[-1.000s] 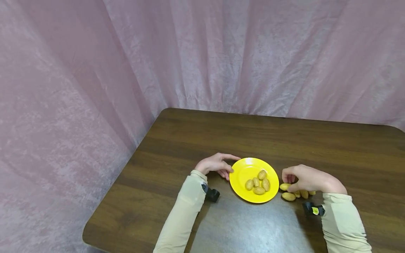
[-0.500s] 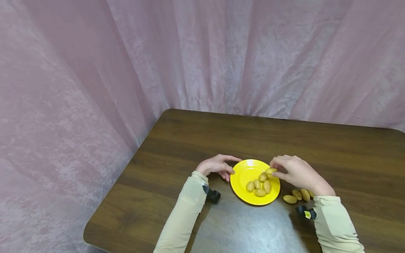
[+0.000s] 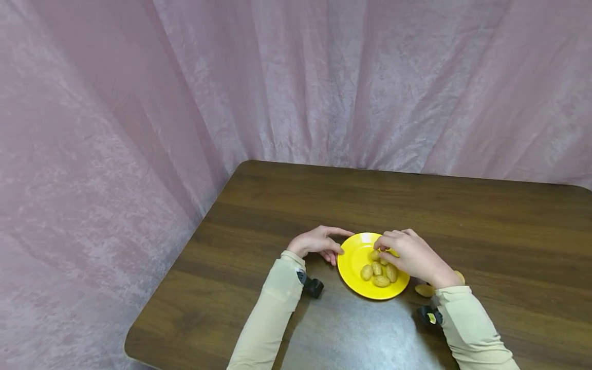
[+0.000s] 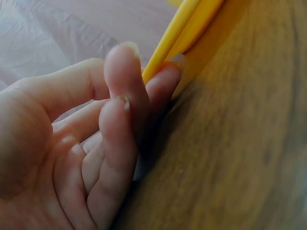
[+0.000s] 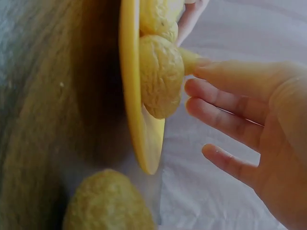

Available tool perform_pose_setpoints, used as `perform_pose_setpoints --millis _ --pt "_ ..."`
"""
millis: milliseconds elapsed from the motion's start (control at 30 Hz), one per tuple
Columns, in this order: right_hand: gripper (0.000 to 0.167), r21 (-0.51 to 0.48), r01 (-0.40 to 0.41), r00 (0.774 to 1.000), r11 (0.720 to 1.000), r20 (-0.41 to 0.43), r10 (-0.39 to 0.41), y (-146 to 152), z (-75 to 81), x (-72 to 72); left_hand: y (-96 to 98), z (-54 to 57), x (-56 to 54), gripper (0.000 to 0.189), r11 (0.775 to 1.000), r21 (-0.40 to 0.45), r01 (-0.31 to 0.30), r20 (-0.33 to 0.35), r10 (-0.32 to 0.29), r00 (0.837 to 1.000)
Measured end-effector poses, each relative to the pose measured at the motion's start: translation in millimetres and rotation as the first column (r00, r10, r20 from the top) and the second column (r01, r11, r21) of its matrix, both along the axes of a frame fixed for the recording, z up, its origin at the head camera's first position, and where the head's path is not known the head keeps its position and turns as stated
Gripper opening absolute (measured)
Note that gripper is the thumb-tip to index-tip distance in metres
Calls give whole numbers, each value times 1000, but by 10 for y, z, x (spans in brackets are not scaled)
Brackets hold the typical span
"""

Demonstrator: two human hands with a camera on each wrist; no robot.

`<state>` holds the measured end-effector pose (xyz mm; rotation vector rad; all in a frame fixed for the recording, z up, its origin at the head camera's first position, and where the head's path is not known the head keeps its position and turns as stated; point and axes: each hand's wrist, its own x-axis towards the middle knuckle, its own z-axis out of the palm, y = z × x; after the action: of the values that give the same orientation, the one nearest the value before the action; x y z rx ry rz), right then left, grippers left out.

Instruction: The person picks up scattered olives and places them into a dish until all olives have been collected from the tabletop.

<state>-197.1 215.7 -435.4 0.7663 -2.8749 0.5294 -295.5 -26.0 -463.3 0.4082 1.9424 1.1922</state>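
Observation:
My left hand (image 3: 314,241) grips the left rim of a yellow plate (image 3: 350,268); in the left wrist view its fingertips meet at the plate's edge. Several small wrinkled yellow potatoes (image 3: 381,281) lie together on the plate. Over the plate's upper right part, my right hand (image 3: 410,256) pinches another potato (image 3: 375,255) between thumb and fingers, close above the others. The right wrist view shows only part of this held potato (image 5: 190,61), behind a potato on the plate (image 5: 162,76). Its contact with the plate is hidden.
To the right of the plate, a loose potato (image 3: 424,291) lies on the brown wooden table (image 3: 287,195). Another potato (image 3: 460,277) shows past the right wrist, which partly hides that group. A pink curtain (image 3: 314,82) hangs behind the table.
My right hand has picked a potato from the loose group at the right and carried it left over the plate. The left hand keeps its place at the rim.

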Motion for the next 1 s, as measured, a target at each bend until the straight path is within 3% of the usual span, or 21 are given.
perform_pose_setpoints --millis 300,533,733,800,933,1000 --pt "19 29 -18 999 999 34 17 77 73 50 -12 -28 4 51 1000 9 -1 4 1 1000" --pt "25 29 -51 971 998 237 42 266 237 118 -1 -22 -28 56 1000 15 -3 1 3 1000" --pt "22 45 -12 947 999 320 -3 455 343 208 8 -13 -30 55 1000 15 -2 3 2 1000" --pt "23 58 3 920 998 392 -25 511 346 229 7 -10 -26 54 1000 15 -4 2 4 1000" --pt "29 85 54 821 995 564 -92 548 301 240 0 -10 -20 52 1000 7 -8 -3 8 1000" --pt "28 105 71 787 992 605 -120 542 265 237 5 -11 -18 52 1000 6 -9 -4 9 1000"
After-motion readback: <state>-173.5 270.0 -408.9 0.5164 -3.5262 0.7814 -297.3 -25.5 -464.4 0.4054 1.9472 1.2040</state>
